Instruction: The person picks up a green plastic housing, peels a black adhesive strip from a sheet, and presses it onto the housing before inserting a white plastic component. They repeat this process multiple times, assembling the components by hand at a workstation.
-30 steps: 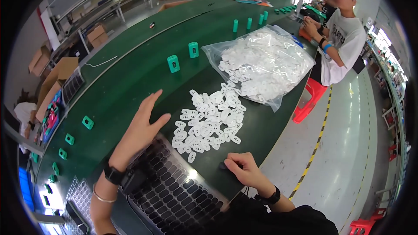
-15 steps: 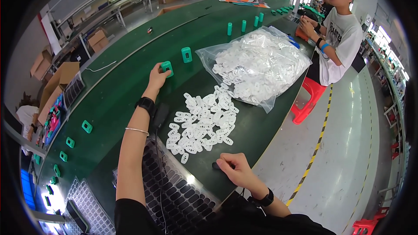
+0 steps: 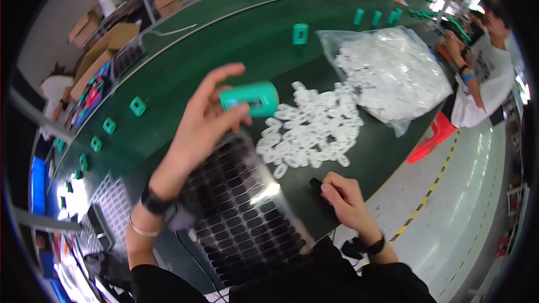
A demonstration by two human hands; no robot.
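Note:
My left hand [image 3: 196, 118] is raised above the bench, closed round a green plastic device housing [image 3: 265, 96] with a dark window in its face. The housing is tilted on its side, held between thumb and fingers. Low on the right, my right hand [image 3: 347, 201] pinches a small black piece [image 3: 315, 183] with a rounded end; the rest of it is hidden by the fingers. Between the hands lies a loose pile of white oval pieces [image 3: 314, 132]. Below my left hand is a clear sheet with rows of black ovals [image 3: 238, 191].
A clear bag of white pieces [image 3: 393, 70] lies beyond the pile. Another green housing [image 3: 300, 33] stands on the green bench, several more along the left, such as one housing [image 3: 137, 106]. A co-worker [image 3: 483, 78] sits at far right by a red stool [image 3: 432, 140].
My left hand has lifted the green housing off the bench and brought it nearer. The view has turned, so the bench things appear shifted. My right hand keeps its pinch on the black piece.

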